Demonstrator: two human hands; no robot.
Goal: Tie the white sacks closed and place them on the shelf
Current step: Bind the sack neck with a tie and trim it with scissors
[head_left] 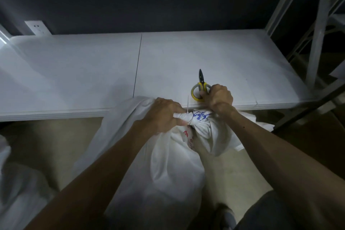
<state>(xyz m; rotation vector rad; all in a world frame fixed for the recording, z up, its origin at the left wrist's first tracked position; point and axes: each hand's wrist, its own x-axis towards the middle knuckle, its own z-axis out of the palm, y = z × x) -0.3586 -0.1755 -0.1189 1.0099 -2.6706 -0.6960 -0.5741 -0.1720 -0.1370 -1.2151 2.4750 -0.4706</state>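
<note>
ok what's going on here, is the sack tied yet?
A person stands at the white shelf working on a white sack that sits on the floor. The left hand grips the bunched neck, where a thin white tie sticks up. The right hand is curled at the shelf edge, between the sack's top and the yellow-handled scissors. What it grips is hidden. The sack is not yet on the shelf.
</note>
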